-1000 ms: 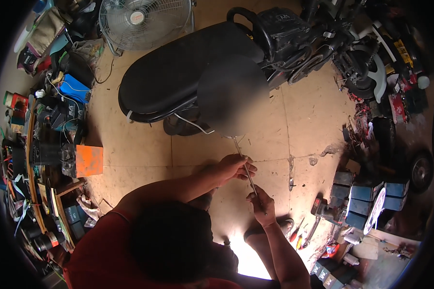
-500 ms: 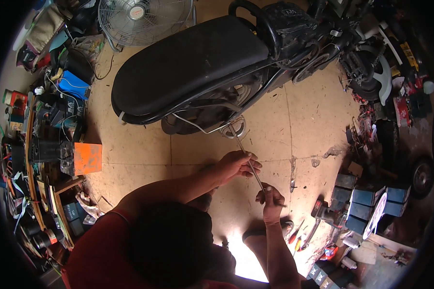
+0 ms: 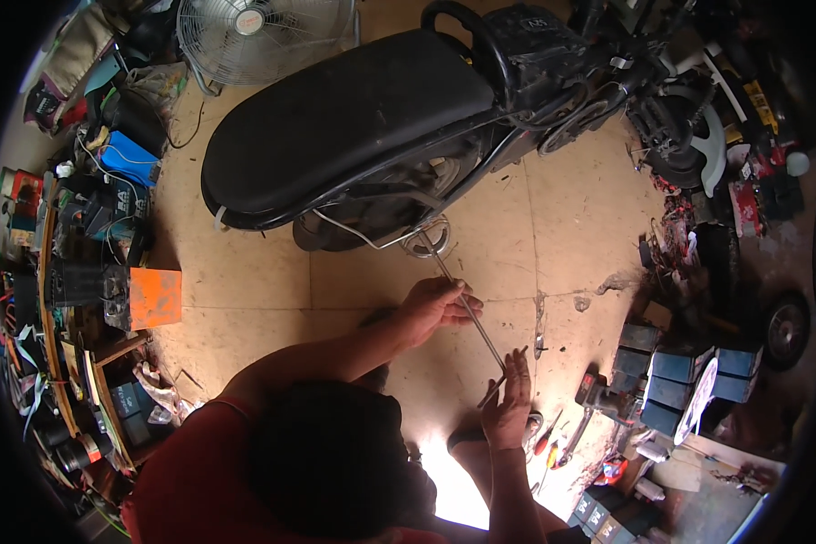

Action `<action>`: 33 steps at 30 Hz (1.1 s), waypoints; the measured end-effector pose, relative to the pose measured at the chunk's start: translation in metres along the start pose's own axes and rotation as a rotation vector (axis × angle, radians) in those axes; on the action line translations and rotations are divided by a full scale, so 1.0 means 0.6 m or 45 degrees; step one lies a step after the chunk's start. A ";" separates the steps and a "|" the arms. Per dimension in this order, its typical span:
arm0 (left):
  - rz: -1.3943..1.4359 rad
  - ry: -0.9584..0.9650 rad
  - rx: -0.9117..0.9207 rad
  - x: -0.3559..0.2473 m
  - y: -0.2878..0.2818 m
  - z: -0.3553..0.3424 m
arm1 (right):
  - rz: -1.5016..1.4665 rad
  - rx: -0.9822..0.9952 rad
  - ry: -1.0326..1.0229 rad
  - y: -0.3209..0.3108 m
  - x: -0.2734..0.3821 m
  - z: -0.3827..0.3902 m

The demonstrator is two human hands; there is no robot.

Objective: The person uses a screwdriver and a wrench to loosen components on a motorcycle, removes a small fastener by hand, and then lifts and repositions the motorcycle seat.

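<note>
A long, thin metal T-handle wrench [image 3: 476, 328] slants from the underside of a black scooter [image 3: 354, 118] toward me. Its far tip meets the bike beside a round metal ring [image 3: 437, 240], where the exact contact is too small to make out. Around the middle of the shaft, my left hand [image 3: 435, 311] is closed loosely, thumb on top. At the near end, my right hand [image 3: 510, 399] lies against the crossbar with its fingers stretched out. The crossbar shows on both sides of the shaft.
A standing fan [image 3: 263, 36] is beyond the scooter. An orange-faced box [image 3: 156, 299] and cluttered shelves line the left. At right lie a cordless power tool [image 3: 598, 394], screwdrivers [image 3: 544, 442] and stacked dark battery blocks [image 3: 675, 367]. A loose wheel [image 3: 787, 331] stands farther right.
My right hand has gone from fingers curled on the crossbar to fingers stretched out along it. The crossbar has turned. My left hand stays on the shaft; the whole view has shifted slightly.
</note>
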State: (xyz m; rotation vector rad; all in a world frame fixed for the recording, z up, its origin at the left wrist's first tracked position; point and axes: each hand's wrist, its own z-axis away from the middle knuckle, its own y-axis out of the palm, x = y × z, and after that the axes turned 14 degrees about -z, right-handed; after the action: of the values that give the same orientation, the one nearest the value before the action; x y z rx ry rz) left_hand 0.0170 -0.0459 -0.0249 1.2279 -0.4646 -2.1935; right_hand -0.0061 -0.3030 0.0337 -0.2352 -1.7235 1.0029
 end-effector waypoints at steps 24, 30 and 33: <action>-0.036 -0.017 -0.175 -0.005 -0.001 -0.008 | -1.208 -0.209 1.003 0.026 -0.019 0.002; -0.004 -0.008 -0.163 -0.012 0.004 -0.009 | -0.063 -0.128 0.102 0.015 -0.013 0.019; -0.012 -0.013 -0.179 -0.006 -0.002 -0.008 | 0.023 -0.025 -0.067 0.014 -0.016 0.023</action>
State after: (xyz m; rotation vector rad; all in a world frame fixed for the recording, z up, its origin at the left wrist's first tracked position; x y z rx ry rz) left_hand 0.0221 -0.0430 -0.0255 1.1463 -0.3029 -2.2009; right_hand -0.0168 -0.3105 0.0200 -0.2395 -1.7819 1.0140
